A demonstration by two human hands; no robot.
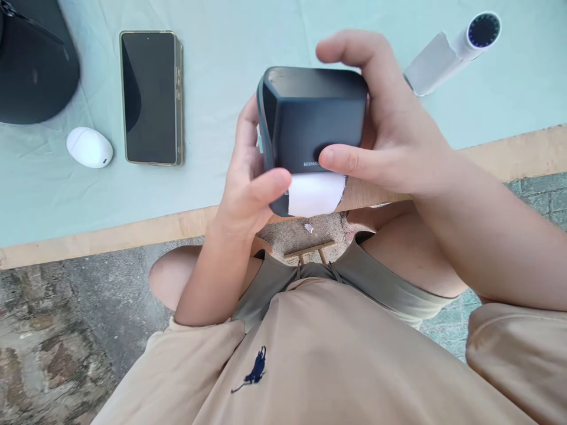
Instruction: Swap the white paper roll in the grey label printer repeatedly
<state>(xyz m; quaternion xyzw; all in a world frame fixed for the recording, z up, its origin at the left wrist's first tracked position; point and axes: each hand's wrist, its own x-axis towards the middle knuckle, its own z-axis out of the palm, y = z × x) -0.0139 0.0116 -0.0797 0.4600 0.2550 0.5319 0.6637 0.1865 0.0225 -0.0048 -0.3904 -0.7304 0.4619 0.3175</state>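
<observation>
Both hands (252, 183) (390, 136) clasp label printer (314, 118), paper (315, 193) out.

Operator apparel, seen from your head camera

Below your hands: beige short-sleeved shirt (336, 354) with small navy embroidered emblem (253, 370); olive-grey shorts (381, 283); forearms bare.

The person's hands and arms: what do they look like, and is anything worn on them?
Both the left hand and right hand are bare: no gloves, rings or watch show. The forearms are uncovered. Short beige sleeves end near the elbows; the shirt bears a small dark-blue embroidered logo.
</observation>
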